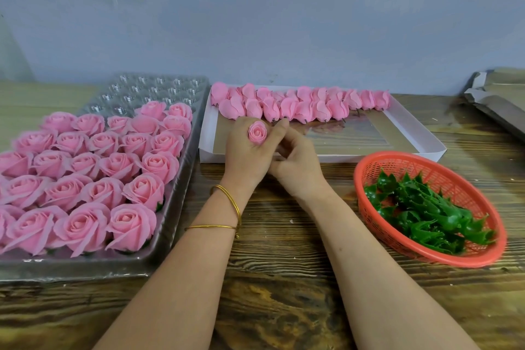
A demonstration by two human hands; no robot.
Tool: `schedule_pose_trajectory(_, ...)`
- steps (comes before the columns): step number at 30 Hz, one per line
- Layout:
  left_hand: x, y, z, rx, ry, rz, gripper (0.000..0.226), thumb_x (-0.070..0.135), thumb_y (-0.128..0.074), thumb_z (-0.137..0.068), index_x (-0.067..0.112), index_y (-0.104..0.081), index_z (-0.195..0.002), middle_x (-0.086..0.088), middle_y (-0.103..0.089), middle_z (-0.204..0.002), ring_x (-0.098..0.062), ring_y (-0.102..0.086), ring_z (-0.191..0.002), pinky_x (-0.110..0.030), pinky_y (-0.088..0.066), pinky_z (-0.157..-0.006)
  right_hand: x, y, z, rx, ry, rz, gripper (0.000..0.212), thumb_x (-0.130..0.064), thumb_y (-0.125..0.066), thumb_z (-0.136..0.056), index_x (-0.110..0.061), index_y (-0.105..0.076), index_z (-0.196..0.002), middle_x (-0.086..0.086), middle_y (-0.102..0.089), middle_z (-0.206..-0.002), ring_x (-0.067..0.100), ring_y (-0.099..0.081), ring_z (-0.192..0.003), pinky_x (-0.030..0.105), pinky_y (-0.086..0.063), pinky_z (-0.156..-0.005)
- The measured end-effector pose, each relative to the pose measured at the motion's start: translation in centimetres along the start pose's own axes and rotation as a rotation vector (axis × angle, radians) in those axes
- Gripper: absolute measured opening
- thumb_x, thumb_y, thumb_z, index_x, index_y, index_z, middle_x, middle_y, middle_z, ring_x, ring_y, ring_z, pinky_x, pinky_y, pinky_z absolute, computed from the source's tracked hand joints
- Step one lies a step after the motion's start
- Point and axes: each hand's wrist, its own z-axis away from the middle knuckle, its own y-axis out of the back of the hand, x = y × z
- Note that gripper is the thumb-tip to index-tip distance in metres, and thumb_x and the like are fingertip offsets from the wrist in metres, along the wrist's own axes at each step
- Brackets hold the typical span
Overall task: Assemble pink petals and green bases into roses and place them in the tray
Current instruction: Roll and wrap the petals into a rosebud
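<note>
My left hand point(247, 153) grips a small pink rosebud point(257, 131), its spiral top facing up between the fingers. My right hand point(295, 159) curls against the left from the right, fingertips touching under the bud; what it holds is hidden. Behind the hands lies a white shallow box point(412, 133) with a row of several pink petal buds point(301, 105) along its far side. A red mesh basket point(369, 167) at the right holds several green bases point(420, 213). A clear plastic tray point(159, 85) at the left carries several finished pink roses point(93, 179).
All of this rests on a dark wood-grain table point(284, 278) against a grey wall. Folded cardboard point(500, 99) lies at the far right edge. The tray's far rows show bare cups.
</note>
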Motion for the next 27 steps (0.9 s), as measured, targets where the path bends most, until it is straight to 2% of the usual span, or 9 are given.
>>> schedule_pose_trajectory(4, 0.21, 0.05, 0.12, -0.017, 0.026, 0.047, 0.037, 0.022, -0.075, -0.083, -0.009, -0.055, -0.079, -0.033, -0.058, -0.085, -0.044, -0.06, -0.084, -0.056, -0.051, -0.078, 0.01, 0.06, 0.02, -0.014, -0.001, -0.03, 0.051, 0.024, -0.061, -0.075, -0.023, -0.06, -0.094, -0.011, -0.069, -0.089, -0.002, -0.068, -0.084, 0.015, -0.051, -0.072)
schedule_pose_trajectory(6, 0.2, 0.12, 0.13, -0.011, 0.028, 0.04, 0.036, 0.024, -0.076, -0.081, -0.006, -0.057, -0.076, -0.029, -0.06, -0.081, -0.042, -0.06, -0.082, -0.056, -0.052, -0.077, 0.01, 0.05, 0.01, -0.018, 0.003, -0.036, 0.05, 0.024, -0.059, -0.075, -0.023, -0.06, -0.094, -0.01, -0.069, -0.089, -0.002, -0.068, -0.083, 0.015, -0.051, -0.072)
schedule_pose_trajectory(9, 0.02, 0.31, -0.01, -0.018, 0.038, 0.04, 0.026, 0.029, -0.077, -0.078, 0.009, -0.063, -0.069, -0.015, -0.064, -0.069, -0.032, -0.064, -0.071, -0.055, -0.055, -0.073, -0.1, -0.01, 0.08, -0.041, 0.006, -0.031, 0.047, 0.025, -0.058, -0.075, -0.015, -0.06, -0.101, -0.003, -0.068, -0.09, 0.002, -0.067, -0.082, 0.018, -0.054, -0.074)
schedule_pose_trajectory(12, -0.08, 0.48, -0.22, -0.057, 0.066, 0.054, 0.02, 0.029, -0.076, -0.079, 0.027, -0.067, -0.06, 0.005, -0.064, -0.059, -0.016, -0.064, -0.064, -0.051, -0.059, -0.068, -0.3, 0.01, 0.17, -0.061, 0.0, -0.041, 0.044, 0.026, -0.057, -0.076, -0.007, -0.06, -0.105, -0.004, -0.067, -0.087, -0.005, -0.065, -0.077, 0.012, -0.05, -0.071)
schedule_pose_trajectory(16, -0.16, 0.56, -0.28, -0.078, 0.072, 0.055, 0.025, 0.026, -0.075, -0.082, 0.026, -0.067, -0.058, 0.006, -0.064, -0.058, -0.012, -0.064, -0.063, -0.036, -0.059, -0.063, -0.33, 0.15, 0.26, -0.089, -0.017, -0.058, 0.036, 0.024, -0.058, -0.079, 0.001, -0.061, -0.106, -0.001, -0.067, -0.087, -0.004, -0.065, -0.078, 0.012, -0.049, -0.073)
schedule_pose_trajectory(20, -0.09, 0.6, -0.23, -0.073, 0.066, 0.077, 0.019, 0.024, -0.075, -0.082, 0.015, -0.067, -0.068, 0.004, -0.062, -0.059, -0.011, -0.063, -0.062, -0.03, -0.056, -0.058, -0.41, -0.01, 0.28, -0.097, -0.05, -0.068, 0.038, 0.023, -0.058, -0.079, 0.004, -0.061, -0.112, 0.001, -0.069, -0.092, 0.0, -0.067, -0.084, 0.015, -0.05, -0.077)
schedule_pose_trajectory(24, 0.13, 0.47, -0.14, -0.088, 0.075, 0.128, 0.029, 0.019, -0.07, -0.087, 0.026, -0.067, -0.059, 0.009, -0.062, -0.056, -0.004, -0.063, -0.058, -0.018, -0.051, -0.051, -0.42, -0.08, 0.26, -0.081, -0.064, -0.079, 0.042, 0.024, -0.06, -0.076, 0.001, -0.062, -0.111, 0.002, -0.07, -0.091, 0.002, -0.067, -0.08, 0.018, -0.052, -0.075)
schedule_pose_trajectory(27, 0.08, 0.31, -0.24, -0.074, 0.111, 0.146, 0.038, 0.021, -0.066, -0.091, 0.028, -0.065, -0.054, 0.004, -0.061, -0.057, -0.008, -0.063, -0.058, -0.019, -0.052, -0.051, -0.46, -0.19, 0.18, -0.059, -0.066, -0.059, 0.041, 0.023, -0.063, -0.075, -0.002, -0.062, -0.108, 0.008, -0.068, -0.092, 0.004, -0.066, -0.077, 0.017, -0.053, -0.074)
